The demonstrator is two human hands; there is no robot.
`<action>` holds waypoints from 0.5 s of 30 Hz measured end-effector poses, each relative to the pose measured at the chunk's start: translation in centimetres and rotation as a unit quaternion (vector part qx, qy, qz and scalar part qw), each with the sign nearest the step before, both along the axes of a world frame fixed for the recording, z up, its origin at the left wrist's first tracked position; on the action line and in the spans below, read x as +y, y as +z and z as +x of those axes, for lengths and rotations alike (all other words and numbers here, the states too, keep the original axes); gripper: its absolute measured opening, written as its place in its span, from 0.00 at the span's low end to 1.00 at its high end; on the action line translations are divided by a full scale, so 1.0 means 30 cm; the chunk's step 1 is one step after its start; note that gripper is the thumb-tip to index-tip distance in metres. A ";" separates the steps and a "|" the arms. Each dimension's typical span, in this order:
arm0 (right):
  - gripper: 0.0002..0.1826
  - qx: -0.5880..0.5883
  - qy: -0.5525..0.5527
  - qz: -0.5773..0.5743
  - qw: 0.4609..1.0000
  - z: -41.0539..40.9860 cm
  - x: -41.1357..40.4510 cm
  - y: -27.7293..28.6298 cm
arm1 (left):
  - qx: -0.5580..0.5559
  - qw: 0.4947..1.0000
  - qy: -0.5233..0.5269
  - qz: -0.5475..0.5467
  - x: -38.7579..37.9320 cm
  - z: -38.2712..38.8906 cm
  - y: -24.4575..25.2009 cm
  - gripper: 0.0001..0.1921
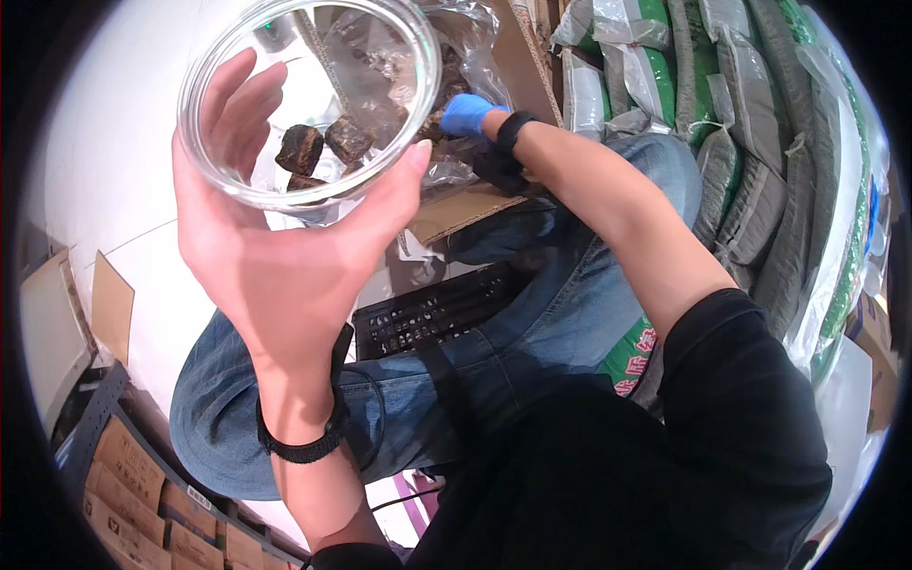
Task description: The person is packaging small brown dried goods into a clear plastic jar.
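My left hand (278, 263) is wrapped around a clear, round, open-mouthed jar (313, 199) at the upper left and holds it up close to the camera. Inside lie several dark brown, rough cylindrical chunks (300, 149). To the right of the jar, my right hand (467, 115), in a blue glove, reaches into a plastic-lined cardboard box (467, 214). More brown chunks (432, 128) show at its fingertips. The fingers themselves are mostly hidden, so whether they grip a chunk cannot be made out.
Filled green and grey plastic bags (755, 128) are stacked at the right. A black perforated crate (427, 313) stands on the floor between my legs. Cardboard boxes (128, 463) sit on a metal shelf at the lower left, with a cardboard flap (112, 306) above them.
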State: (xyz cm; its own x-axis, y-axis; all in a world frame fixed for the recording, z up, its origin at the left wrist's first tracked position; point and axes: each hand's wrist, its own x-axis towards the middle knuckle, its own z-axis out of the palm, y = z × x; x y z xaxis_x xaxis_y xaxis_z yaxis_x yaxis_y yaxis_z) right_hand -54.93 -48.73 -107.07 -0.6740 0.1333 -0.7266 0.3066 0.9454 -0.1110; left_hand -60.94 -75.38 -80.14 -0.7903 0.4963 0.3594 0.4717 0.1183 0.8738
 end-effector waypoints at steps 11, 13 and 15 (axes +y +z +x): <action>0.23 -0.003 -0.132 0.023 0.991 0.000 0.065 -0.239 | -0.068 0.995 0.041 -0.052 0.026 0.001 -0.023 0.42; 0.23 -0.021 -0.115 0.005 0.993 0.003 0.074 -0.294 | -0.075 0.994 0.043 -0.061 0.025 0.000 -0.030 0.42; 0.20 0.003 -0.140 -0.012 0.990 -0.009 0.087 -0.332 | -0.066 0.995 0.039 -0.059 0.026 -0.004 -0.037 0.42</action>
